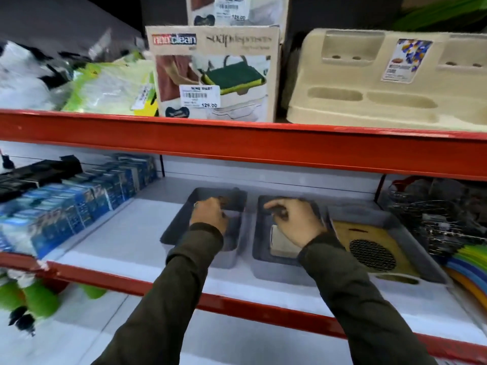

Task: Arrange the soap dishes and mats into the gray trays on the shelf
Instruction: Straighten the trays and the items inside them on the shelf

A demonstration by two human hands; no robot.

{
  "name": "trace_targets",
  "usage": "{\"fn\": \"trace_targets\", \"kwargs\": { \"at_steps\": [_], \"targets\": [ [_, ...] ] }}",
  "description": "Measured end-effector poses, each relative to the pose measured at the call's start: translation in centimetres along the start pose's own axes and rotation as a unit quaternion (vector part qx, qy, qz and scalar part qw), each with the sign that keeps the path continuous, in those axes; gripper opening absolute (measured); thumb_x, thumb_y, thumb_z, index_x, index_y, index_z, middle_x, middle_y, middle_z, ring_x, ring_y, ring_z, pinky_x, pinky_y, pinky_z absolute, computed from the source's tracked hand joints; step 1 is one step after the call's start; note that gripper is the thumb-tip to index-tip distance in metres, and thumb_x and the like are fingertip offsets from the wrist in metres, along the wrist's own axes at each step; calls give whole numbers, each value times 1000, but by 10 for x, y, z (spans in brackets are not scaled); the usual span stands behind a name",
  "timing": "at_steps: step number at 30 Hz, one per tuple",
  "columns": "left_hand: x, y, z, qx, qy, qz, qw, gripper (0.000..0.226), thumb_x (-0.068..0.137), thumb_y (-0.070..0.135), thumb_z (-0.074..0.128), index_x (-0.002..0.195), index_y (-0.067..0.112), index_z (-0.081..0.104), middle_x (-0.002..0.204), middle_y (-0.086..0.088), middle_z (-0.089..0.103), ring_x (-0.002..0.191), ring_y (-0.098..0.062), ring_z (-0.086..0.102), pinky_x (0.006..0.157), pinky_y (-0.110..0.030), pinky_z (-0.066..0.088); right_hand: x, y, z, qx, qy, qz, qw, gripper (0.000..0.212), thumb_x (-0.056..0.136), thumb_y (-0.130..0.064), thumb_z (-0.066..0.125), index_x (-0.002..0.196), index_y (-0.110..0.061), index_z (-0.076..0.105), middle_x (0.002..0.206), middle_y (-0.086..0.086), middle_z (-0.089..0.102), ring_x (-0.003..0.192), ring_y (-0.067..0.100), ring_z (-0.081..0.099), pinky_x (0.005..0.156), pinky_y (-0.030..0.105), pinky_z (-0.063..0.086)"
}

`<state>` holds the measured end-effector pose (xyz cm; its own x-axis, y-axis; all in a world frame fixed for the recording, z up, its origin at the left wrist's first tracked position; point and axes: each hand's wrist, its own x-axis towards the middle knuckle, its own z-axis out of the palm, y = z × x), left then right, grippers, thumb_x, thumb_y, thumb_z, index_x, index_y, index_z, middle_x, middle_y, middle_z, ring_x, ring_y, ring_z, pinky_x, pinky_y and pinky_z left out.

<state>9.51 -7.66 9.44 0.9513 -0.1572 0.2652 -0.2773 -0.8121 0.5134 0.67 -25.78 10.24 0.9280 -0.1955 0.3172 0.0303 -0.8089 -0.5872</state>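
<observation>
Three gray trays stand side by side on the middle shelf. My left hand (210, 214) is inside the left tray (174, 233), fingers curled near something small and brownish; blur hides whether it grips it. My right hand (295, 219) reaches into the middle tray (259, 248), thumb and fingers pinched on a small dark item (282, 214). It hovers above a beige flat piece (280, 245) lying in that tray. The right tray (411, 227) holds a yellowish wooden soap dish (369, 248) with a round dark mesh insert.
Blue boxes (79, 198) line the shelf's left. Wire racks (442, 219) and coloured plastic items (466, 262) crowd the right. A red shelf edge (237, 146) hangs close above. The upper shelf carries a soap-dispenser box (216, 75) and a beige organizer (382, 83).
</observation>
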Motion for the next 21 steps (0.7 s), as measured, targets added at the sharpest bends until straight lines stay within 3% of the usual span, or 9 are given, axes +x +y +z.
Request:
{"fn": "trace_targets", "kwargs": {
  "at_steps": [4,8,15,17,19,21],
  "targets": [
    [17,-47,-20,121,-78,14,989,35,90,15,60,124,11,66,126,-18,66,120,-34,60,103,-35,45,21,-49,59,-112,-66,-38,991,40,92,-7,49,119,-29,68,127,8,63,120,30,53,107,40,38],
    [23,-71,-14,148,-161,41,975,41,97,21,52,135,8,57,141,-15,57,130,-30,53,112,-32,39,32,-69,100,-243,-140,-5,960,42,95,-13,45,129,-32,61,135,13,53,124,35,40,108,44,29],
    [25,-86,-9,128,-156,89,975,40,93,22,56,131,10,61,134,-14,62,123,-31,59,106,-34,46,33,-76,123,-303,-118,14,946,40,94,-12,52,129,-29,61,137,13,55,125,34,40,107,45,30],
    [24,-88,-9,66,-132,89,985,39,92,19,56,129,10,62,132,-15,62,121,-31,59,104,-33,45,35,-78,121,-226,-100,24,969,44,93,-10,53,134,-25,57,140,11,55,130,31,44,112,43,33],
    [26,-89,-11,-50,-101,58,992,36,94,14,51,127,4,60,132,-19,60,120,-34,58,100,-33,44,35,-83,118,-40,-61,73,995,50,95,-9,50,144,-17,46,150,10,46,138,26,43,117,39,32],
    [31,-90,-12,-212,-114,-23,970,36,99,16,43,128,-1,56,132,-23,59,119,-35,58,95,-31,45,35,-92,116,149,-24,155,976,49,97,-10,48,146,-7,42,153,10,41,142,26,38,118,38,29]
  ]
}}
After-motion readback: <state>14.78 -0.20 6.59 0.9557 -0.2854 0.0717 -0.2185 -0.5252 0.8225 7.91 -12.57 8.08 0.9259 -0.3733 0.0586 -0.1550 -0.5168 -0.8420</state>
